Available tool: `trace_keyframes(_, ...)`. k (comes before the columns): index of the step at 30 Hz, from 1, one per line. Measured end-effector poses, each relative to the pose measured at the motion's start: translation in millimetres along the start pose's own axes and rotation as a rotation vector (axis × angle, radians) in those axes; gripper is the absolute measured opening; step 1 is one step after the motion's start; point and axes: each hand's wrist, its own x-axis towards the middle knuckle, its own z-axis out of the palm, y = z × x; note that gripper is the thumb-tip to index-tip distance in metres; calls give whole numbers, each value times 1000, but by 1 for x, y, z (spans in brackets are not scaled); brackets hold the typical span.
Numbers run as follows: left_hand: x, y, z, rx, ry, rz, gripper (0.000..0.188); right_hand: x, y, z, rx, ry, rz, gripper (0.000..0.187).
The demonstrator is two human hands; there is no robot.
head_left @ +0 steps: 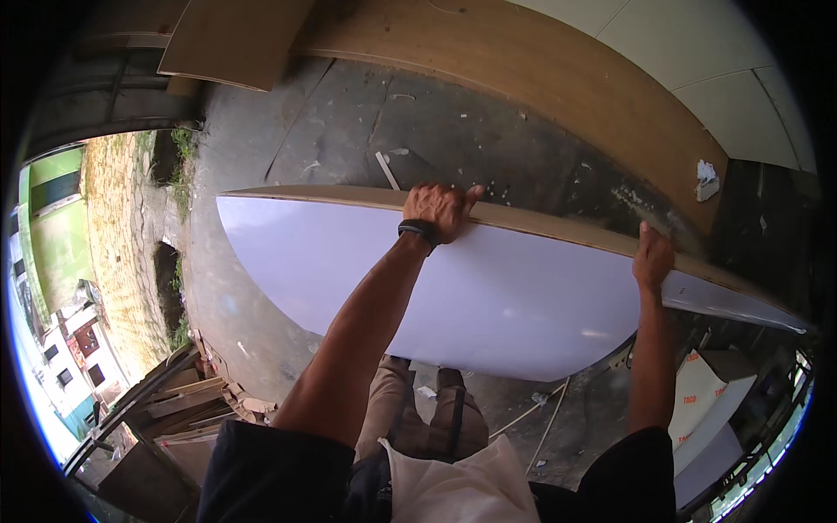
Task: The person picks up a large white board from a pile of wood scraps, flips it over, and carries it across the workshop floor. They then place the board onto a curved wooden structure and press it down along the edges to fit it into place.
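A large board (pixel 523 288) with a glossy white face and a brown wooden back stands on edge in front of my legs. Its long upper edge runs across the view, sloping down to the right. My left hand (pixel 438 212), with a black band at the wrist, is closed over that edge near the middle, thumb pointing right. Farther right, my right hand (pixel 654 255) grips the same edge with its thumb up on the brown side. Most of the fingers of my right hand are hidden from this angle.
Scraps litter the grey floor (pixel 323 122). Long brown boards (pixel 523 74) and a pale panel (pixel 741 113) lie beyond. Wood offcuts (pixel 187 405) are piled at lower left, near an open side. A white carton (pixel 706 392) stands at lower right; thin strips (pixel 547 425) lie by my feet.
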Motion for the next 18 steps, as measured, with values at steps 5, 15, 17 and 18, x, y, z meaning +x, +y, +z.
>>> trace_keyframes(5, 2, 4, -5, -3, -48, -5, 68, -23, -191, 34, 34, -79, -149, 61)
trace_keyframes(15, -2, -13, -9, -118, -10, 133, 57, -25, -293, 63, -29, -36, -10, 73)
trace_keyframes(17, -5, -28, -4, -151, 84, 153, 58, -25, -299, 61, -26, -66, 10, 75)
trace_keyframes(18, -7, -39, 2, -164, 140, 155, 58, -25, -304, 56, -6, -102, 27, 76)
